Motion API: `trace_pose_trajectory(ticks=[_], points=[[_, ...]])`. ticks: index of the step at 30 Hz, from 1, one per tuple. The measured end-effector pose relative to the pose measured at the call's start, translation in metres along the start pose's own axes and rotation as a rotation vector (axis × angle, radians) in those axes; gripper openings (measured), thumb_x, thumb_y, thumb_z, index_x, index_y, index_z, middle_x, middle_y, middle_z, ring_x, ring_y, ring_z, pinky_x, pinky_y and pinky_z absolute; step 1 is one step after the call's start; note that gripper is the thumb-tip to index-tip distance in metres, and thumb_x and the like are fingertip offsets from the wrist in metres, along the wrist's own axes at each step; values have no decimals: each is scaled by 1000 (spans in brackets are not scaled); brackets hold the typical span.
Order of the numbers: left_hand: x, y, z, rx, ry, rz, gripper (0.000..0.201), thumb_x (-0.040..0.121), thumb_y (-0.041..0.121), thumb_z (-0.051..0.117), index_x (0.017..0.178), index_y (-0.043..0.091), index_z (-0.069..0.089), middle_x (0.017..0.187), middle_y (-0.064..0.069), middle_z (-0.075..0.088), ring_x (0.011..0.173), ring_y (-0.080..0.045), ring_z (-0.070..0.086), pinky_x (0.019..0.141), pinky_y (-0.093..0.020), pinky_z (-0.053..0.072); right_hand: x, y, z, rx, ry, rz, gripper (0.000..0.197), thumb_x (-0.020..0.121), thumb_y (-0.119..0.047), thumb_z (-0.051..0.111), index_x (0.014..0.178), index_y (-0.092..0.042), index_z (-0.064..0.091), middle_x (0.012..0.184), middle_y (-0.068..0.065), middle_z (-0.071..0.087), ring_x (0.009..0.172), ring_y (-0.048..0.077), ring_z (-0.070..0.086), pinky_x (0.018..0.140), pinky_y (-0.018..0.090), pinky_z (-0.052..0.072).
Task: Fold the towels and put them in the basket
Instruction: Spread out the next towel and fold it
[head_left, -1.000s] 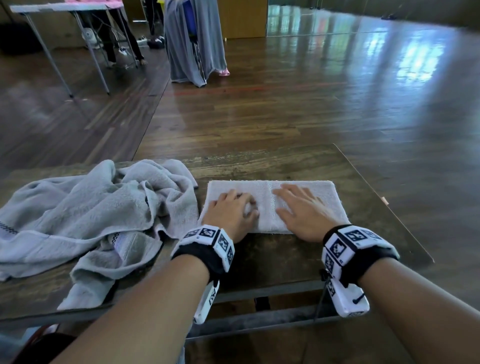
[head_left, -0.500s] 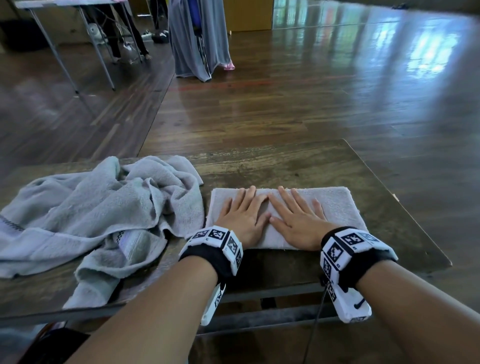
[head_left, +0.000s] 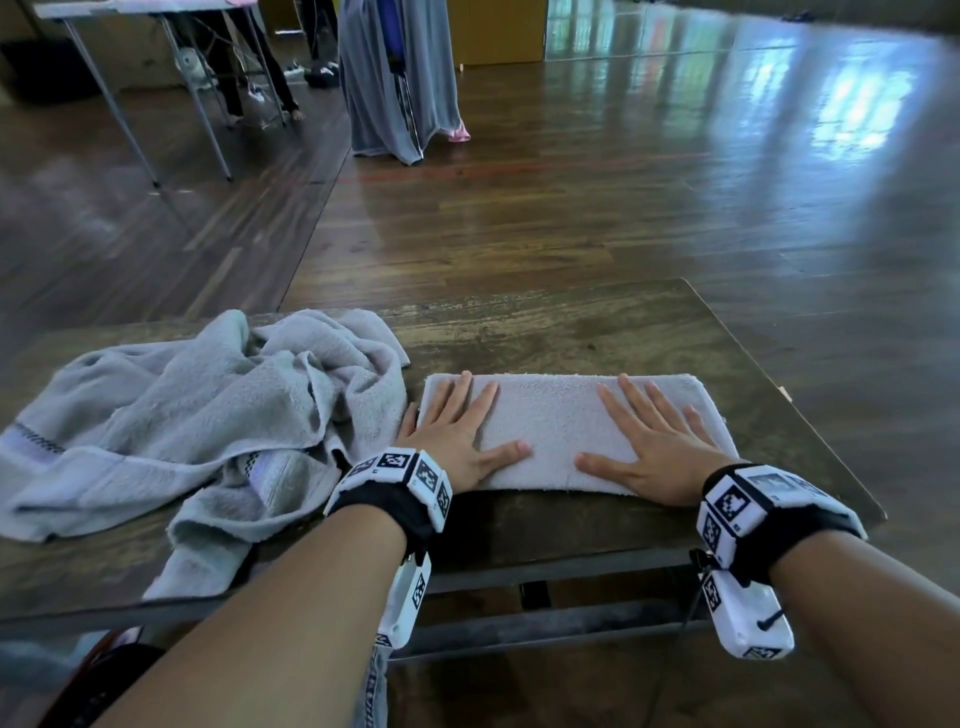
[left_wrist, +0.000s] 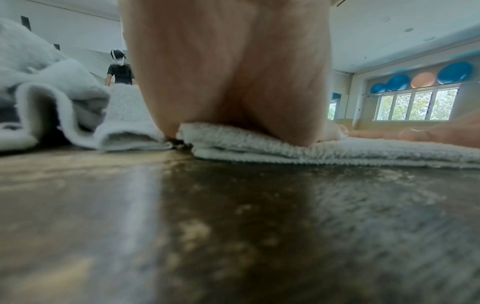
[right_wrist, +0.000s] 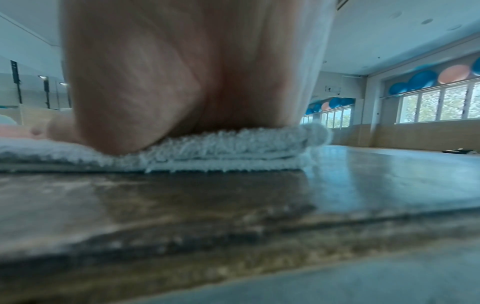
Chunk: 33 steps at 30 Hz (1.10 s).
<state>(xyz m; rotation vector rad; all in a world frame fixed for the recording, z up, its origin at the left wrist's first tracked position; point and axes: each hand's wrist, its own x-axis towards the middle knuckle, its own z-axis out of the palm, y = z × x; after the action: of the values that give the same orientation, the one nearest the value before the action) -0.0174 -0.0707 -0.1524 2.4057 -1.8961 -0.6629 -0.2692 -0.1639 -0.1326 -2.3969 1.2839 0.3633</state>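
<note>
Folded towel (head_left: 566, 431) flat on the wooden tabletop (head_left: 571, 332), left hand (head_left: 452, 441) pressing its nine o'clock end, right hand (head_left: 660, 452) its three o'clock end, each grip wide with fingers straight and spread, crumpled towels (head_left: 171, 415) heaped at nine o'clock, just beside it

Both forearms extended forward, wrists lowered. Left hand (head_left: 457, 441) laid flat, palm down, fingers (head_left: 470, 397) straight and slightly spread, thumb angled inward to the right. Right hand (head_left: 652, 447) likewise flat, palm down, fingers (head_left: 644, 402) straight and fanned, thumb angled inward to the left. Hands set well apart.
</note>
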Motion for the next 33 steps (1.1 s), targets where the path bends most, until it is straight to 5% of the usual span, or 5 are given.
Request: trace_pose_trajectory(ticks=[13, 17, 22, 28, 33], points=[[-11, -7, -1, -15, 69, -100, 86, 86, 82, 12, 154, 37, -17, 160, 16, -28, 148, -5, -23, 121, -45, -7, -10, 13, 3, 72, 17, 131, 134, 39, -110, 11, 151, -46, -26, 158, -16, -38, 146, 10, -35, 119, 55, -13], [-24, 7, -4, -80, 256, -223, 100, 86, 79, 32, 158, 15, 5, 166, -4, 3, 152, -21, 10, 121, -44, 15, -13, 7, 6, 76, 32, 160, 135, 39, -108, 10, 152, -43, -25, 160, -12, -37, 147, 14, -34, 120, 55, -14], [-39, 15, -9, 60, 521, -343, 64, 90, 65, 46, 118, 9, 62, 130, -12, 54, 122, -30, 48, 104, -44, 34, -15, -13, 0, -69, 120, 223, 131, 52, -106, 15, 158, -31, 1, 168, 5, -6, 155, 31, -8, 110, 62, -26], [-32, 18, -23, -86, 366, -495, 46, 83, 57, 59, 93, 13, 62, 98, -6, 65, 101, -30, 61, 97, -44, 41, -13, -58, 11, 18, 94, 78, 85, 88, -82, 22, 156, -45, -13, 165, -3, -27, 149, 27, -32, 112, 71, -15], [-29, 18, -36, -254, 283, -504, 31, 79, 37, 70, 71, 14, 51, 69, 1, 55, 59, -17, 52, 56, -28, 41, -11, -61, 21, -3, 42, 91, 80, 87, -83, 15, 151, -52, -19, 162, -6, -34, 147, 28, -36, 106, 77, -17]])
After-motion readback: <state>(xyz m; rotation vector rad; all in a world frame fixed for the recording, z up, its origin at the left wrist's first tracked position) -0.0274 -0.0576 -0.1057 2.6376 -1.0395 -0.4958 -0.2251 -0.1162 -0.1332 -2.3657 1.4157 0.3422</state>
